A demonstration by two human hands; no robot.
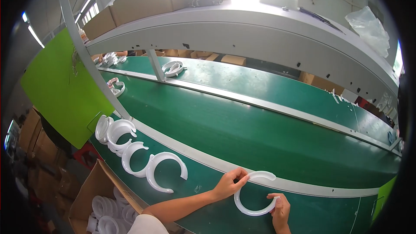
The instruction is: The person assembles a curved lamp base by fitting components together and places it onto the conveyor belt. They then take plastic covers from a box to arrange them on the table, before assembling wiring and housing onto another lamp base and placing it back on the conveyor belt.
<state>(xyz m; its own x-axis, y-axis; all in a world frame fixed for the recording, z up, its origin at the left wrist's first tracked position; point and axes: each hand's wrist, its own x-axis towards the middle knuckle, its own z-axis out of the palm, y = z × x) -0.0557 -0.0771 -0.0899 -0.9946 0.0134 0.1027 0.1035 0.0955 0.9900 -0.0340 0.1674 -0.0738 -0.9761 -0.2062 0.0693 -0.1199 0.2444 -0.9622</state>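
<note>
A white C-shaped plastic ring (pixel 252 212) is held over the green tabletop, its gap facing right. My left hand (pixel 232 183) pinches its upper left part between thumb and fingers. At the ring's lower right end, my right hand (pixel 281 210) has its fingers closed on the tip. To the left, several similar white rings (pixel 152 171) lie in an overlapping row on the same surface.
A cardboard box (pixel 84 190) with many white rings stands at lower left. Beyond a metal rail runs a green conveyor belt (pixel 225 121). A grey shelf (pixel 242 28) spans overhead, its post (pixel 91 60) at left beside a green panel (pixel 65 91). Another person's hand (pixel 113 80) shows far left.
</note>
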